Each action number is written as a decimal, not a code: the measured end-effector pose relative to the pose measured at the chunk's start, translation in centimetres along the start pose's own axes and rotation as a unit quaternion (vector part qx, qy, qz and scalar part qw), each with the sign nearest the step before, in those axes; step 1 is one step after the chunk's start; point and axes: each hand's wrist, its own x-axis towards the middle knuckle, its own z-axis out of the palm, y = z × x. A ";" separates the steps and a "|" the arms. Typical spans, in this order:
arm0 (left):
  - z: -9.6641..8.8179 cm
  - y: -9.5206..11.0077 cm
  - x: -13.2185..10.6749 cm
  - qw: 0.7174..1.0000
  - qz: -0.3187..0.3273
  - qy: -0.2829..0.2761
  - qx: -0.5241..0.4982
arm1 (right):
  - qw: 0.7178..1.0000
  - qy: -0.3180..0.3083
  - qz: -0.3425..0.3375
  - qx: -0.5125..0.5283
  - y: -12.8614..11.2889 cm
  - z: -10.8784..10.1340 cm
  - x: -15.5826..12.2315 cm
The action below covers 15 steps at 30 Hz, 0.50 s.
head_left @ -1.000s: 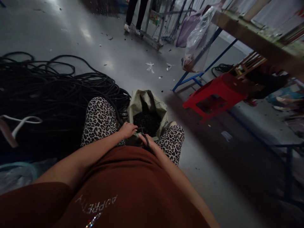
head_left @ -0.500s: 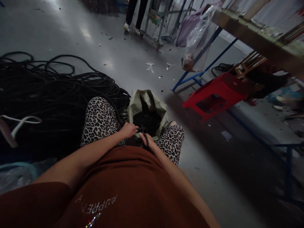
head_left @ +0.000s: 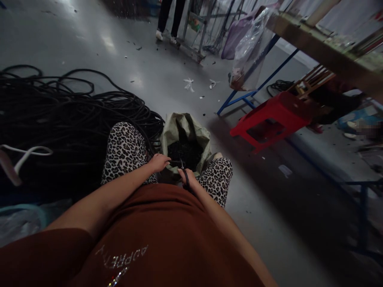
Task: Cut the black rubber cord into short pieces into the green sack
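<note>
My left hand [head_left: 158, 162] is closed at the near left rim of an open pale woven sack [head_left: 205, 137]. A black cord [head_left: 149, 144] runs from the left into that hand, with a dark end at its fingertips. My right hand [head_left: 190, 178] grips a pair of scissors [head_left: 182, 163] by dark handles, the blades pointing away over the sack. Small black pieces [head_left: 190, 153] fill the bottom of the sack, too dark to tell apart. The sack stands between my knees.
A large tangle of black cord [head_left: 74, 107] covers the floor at left. A red plastic stool [head_left: 269, 119] lies tilted in view at right, near a workbench [head_left: 317, 38] with blue legs. A plastic bag [head_left: 249, 52] hangs there. Another person's legs [head_left: 170, 18] are at the back.
My left hand has drawn slightly left, away from the scissors. My right hand has shifted slightly right, and the gap between the two hands is wider.
</note>
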 end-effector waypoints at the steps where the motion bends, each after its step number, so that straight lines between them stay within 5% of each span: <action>1: 0.0 0.0 0.0 1.000 -0.005 -0.004 0.005 | 1.000 -0.003 -0.002 -0.007 0.1 0.0 0.1; 9: -0.4 0.1 0.0 0.999 -0.028 -0.011 0.014 | 0.998 0.015 0.043 0.042 -0.3 -0.2 -0.2; 15: -0.5 0.1 0.0 0.999 -0.037 0.012 0.021 | 0.996 -0.034 0.028 0.073 -0.7 -0.5 -0.8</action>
